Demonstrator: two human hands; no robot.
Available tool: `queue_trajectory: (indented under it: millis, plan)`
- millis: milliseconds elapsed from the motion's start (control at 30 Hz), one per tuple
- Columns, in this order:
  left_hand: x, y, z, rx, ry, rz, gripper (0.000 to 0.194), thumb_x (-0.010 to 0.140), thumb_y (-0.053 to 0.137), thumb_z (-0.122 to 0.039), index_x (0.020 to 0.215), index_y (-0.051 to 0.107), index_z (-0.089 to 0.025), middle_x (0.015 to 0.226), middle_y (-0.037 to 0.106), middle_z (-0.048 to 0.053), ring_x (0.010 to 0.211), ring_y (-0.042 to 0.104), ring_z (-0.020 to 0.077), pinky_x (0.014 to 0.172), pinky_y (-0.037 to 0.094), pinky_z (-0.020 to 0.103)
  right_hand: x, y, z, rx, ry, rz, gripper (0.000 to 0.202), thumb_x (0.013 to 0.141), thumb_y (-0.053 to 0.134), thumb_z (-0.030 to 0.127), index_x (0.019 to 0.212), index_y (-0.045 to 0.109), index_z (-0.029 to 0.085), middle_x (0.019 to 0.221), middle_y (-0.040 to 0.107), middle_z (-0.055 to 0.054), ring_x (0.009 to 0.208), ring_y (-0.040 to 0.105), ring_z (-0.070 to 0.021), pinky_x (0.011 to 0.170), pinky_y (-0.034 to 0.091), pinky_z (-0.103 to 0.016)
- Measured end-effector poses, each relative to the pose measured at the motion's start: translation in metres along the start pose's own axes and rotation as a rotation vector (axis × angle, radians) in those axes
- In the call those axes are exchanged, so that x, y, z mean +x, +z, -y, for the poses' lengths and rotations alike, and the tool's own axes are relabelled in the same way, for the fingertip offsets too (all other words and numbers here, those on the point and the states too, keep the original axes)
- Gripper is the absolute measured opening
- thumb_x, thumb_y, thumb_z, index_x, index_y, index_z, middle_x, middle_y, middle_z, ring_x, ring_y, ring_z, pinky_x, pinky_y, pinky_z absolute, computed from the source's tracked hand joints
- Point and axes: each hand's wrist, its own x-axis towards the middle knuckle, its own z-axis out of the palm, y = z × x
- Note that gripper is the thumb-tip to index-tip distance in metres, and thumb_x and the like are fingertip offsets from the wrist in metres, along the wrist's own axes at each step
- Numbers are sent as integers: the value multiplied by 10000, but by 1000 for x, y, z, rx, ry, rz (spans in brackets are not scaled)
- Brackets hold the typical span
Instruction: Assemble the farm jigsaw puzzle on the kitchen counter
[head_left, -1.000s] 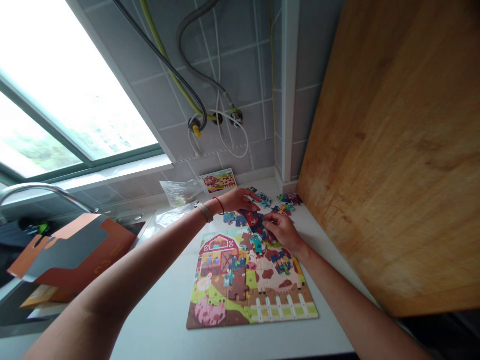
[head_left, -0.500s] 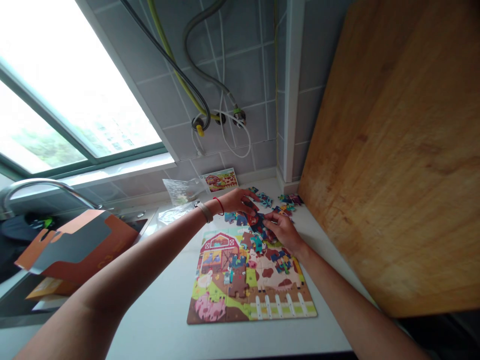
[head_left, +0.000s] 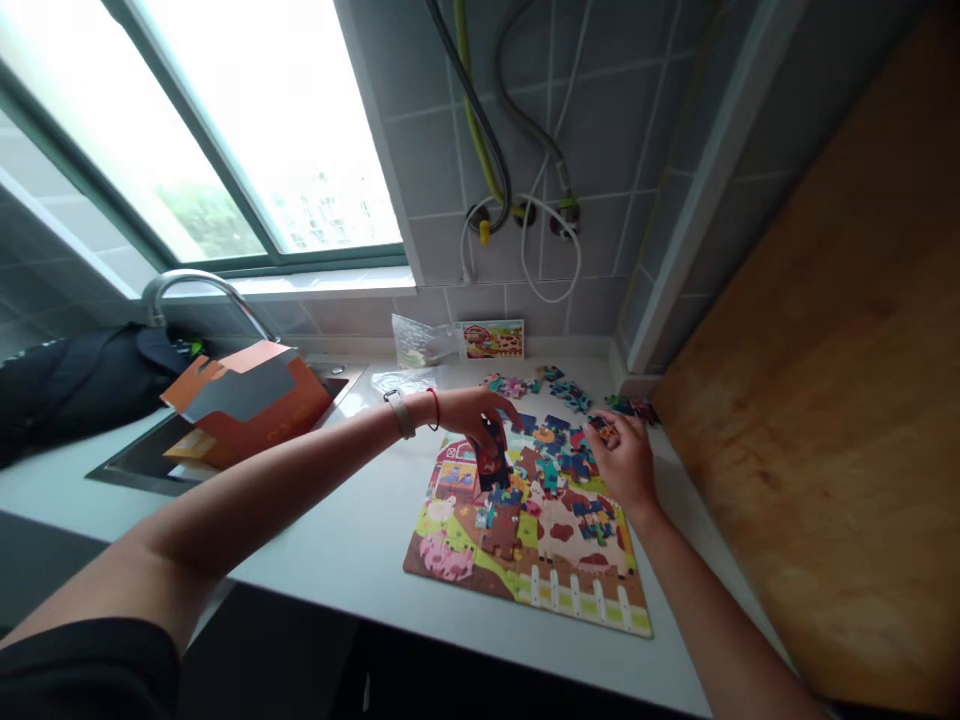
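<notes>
My left hand (head_left: pixel 474 412) is over the upper middle of the farm jigsaw puzzle (head_left: pixel 551 560), closed on a dark red and black puzzle piece (head_left: pixel 493 468) that hangs below the fingers. It may be more than one joined piece. At the puzzle's upper right, my right hand (head_left: pixel 626 462) has its fingers curled around a small orange and dark puzzle piece (head_left: pixel 602 430), partly hidden by them. Loose dark blue and teal pieces (head_left: pixel 550 473) lie on top of the assembled puzzle, between the hands and below them.
More loose pieces (head_left: pixel 570 396) lie behind the puzzle. A picture card (head_left: pixel 493 340) leans on the wall beside a clear plastic bag (head_left: pixel 420 342). On the left, an orange box (head_left: pixel 289 410) sits over the sink by a faucet (head_left: pixel 202 275). A wooden panel (head_left: pixel 810 430) stands right.
The view has turned left. My hands have moved apart; the left one has lifted a dark red piece toward the barn, and the right one has drawn away to the right.
</notes>
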Motion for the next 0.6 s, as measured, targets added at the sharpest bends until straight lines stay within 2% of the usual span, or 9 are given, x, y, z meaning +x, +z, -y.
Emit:
queue_trajectory:
  millis: [33,100,233,300,400,500,600]
  plan:
    - [-11,5,5,20,4,-9,724,621,991,-247,1289,715,-199,976,823,61,834,765,213,668,577,241,0,-2,2,-35,-61,-24,411,852,671,527,1032,767,170,977,670,-82,566,486,-131,658,528,-347]
    - [-30,15,16,32,4,-29,699,669,960,-218,1317,699,-207,1005,825,56,851,760,199,705,577,241,-5,-4,11,-29,-170,20,339,924,633,474,1025,768,180,930,678,-66,596,527,-149,644,520,-325]
    - [-50,32,42,62,-25,-75,703,674,930,-159,1332,690,-208,1079,822,61,901,746,194,776,576,263,-32,7,48,53,-390,324,191,1003,591,319,981,748,212,820,711,-23,647,630,-166,624,527,-284]
    - [-52,38,54,69,-24,-99,753,608,954,-151,1315,703,-206,1096,820,66,924,741,211,798,581,284,-51,18,71,81,-561,529,150,1007,591,243,1015,740,224,862,734,-27,731,685,-177,690,564,-288]
    - [-47,43,64,20,13,-106,800,504,980,-146,1264,736,-204,1017,827,45,870,742,227,773,601,314,-78,34,100,27,-792,749,149,985,630,212,1094,731,229,1003,733,-81,946,706,-235,830,598,-358]
    - [-39,43,67,-30,70,-113,755,466,971,-130,1189,773,-215,862,815,2,713,723,207,706,611,327,-94,47,117,-85,-914,850,212,968,650,209,1164,727,228,1109,721,-123,1037,688,-280,872,604,-423]
    - [-33,44,68,-65,149,-166,684,438,952,-93,1091,809,-235,711,771,-43,583,669,179,661,602,322,-101,56,122,-156,-983,905,245,996,605,201,1207,724,234,1122,733,-128,1035,693,-282,869,605,-437]
